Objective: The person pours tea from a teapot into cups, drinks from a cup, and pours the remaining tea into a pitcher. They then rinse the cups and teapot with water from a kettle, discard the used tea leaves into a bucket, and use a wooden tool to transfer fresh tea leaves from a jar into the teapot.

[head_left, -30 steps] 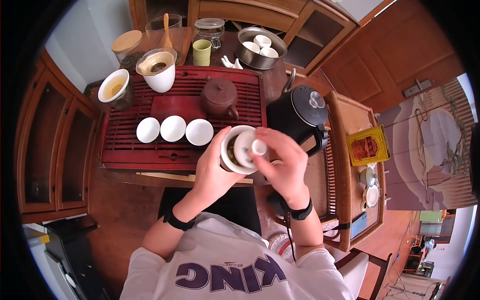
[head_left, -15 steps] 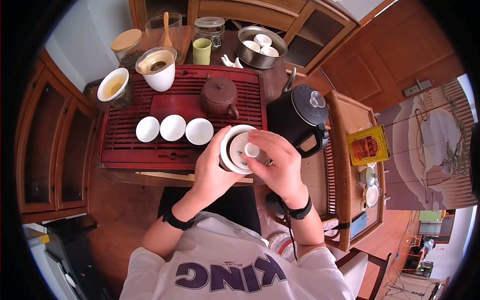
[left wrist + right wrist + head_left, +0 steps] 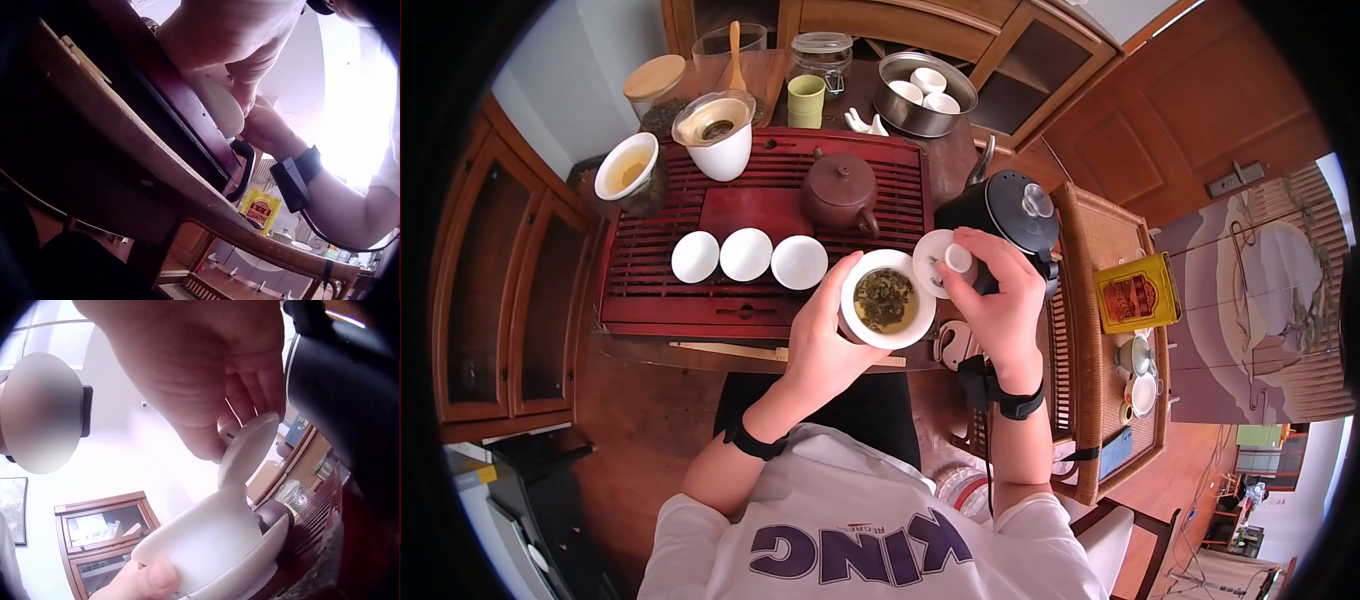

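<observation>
In the head view the left hand (image 3: 825,335) grips a white lidded-type bowl (image 3: 852,318) by its side, with wet tea leaves (image 3: 885,300) and liquid inside. The right hand (image 3: 1005,300) pinches the knob of a white lid (image 3: 930,262), held just right of the bowl's rim. The right wrist view shows the lid (image 3: 250,447) tilted above the bowl (image 3: 206,540), with the right hand (image 3: 206,369) over it and left fingers (image 3: 164,575) on the bowl. In the left wrist view the left hand (image 3: 225,37) partly hides the bowl (image 3: 219,109).
Three white cups (image 3: 746,256) and a brown teapot (image 3: 840,192) stand on the red tray (image 3: 750,318). Behind are a white strainer-topped vessel (image 3: 722,158) and a bowl of yellowish liquid (image 3: 628,172). A black kettle (image 3: 1012,208) stands close beyond the right hand; a metal pan (image 3: 925,117) sits farther back.
The right hand has moved the lid from over the bowl to its right, uncovering the leaves. The left hand stays around the bowl in nearly the same place.
</observation>
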The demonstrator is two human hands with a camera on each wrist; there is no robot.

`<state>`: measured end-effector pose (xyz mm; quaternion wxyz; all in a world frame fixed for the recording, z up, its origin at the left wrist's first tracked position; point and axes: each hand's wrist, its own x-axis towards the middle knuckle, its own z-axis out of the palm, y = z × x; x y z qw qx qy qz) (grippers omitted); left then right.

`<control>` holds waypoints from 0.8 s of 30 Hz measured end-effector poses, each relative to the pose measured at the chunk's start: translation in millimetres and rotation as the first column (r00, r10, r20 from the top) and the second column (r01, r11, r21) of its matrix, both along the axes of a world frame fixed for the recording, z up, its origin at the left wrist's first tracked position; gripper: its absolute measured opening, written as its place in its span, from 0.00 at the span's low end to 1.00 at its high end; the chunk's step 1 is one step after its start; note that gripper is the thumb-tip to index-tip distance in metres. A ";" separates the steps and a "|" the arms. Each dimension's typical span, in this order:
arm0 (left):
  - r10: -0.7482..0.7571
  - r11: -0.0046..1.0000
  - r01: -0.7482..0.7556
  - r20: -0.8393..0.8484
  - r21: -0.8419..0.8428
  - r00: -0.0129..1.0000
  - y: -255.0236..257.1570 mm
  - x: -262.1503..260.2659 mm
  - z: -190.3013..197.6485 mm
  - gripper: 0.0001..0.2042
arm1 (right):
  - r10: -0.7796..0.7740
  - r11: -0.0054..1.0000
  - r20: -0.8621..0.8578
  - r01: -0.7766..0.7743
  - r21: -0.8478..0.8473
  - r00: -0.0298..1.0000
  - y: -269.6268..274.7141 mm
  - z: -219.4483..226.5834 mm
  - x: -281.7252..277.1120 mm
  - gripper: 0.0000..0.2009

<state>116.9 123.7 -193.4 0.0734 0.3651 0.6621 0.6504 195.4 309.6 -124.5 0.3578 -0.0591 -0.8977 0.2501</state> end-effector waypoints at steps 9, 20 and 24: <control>0.030 0.999 -0.029 -0.046 0.014 0.998 1.8 -0.3 -2.5 0.46 | 0.205 0.975 0.002 -0.204 -0.092 0.979 -30.6 -4.4 1.5 0.16; 0.002 1.000 -0.002 -0.013 -0.005 1.000 0.1 -0.7 -1.6 0.47 | 0.094 0.995 -0.007 -0.094 0.017 0.996 -14.6 -8.7 -0.4 0.17; 0.010 1.000 -0.010 -0.018 -0.019 1.000 -0.1 0.2 -0.2 0.47 | -0.043 0.999 -0.080 0.042 -0.023 0.996 -12.7 -9.2 1.7 0.15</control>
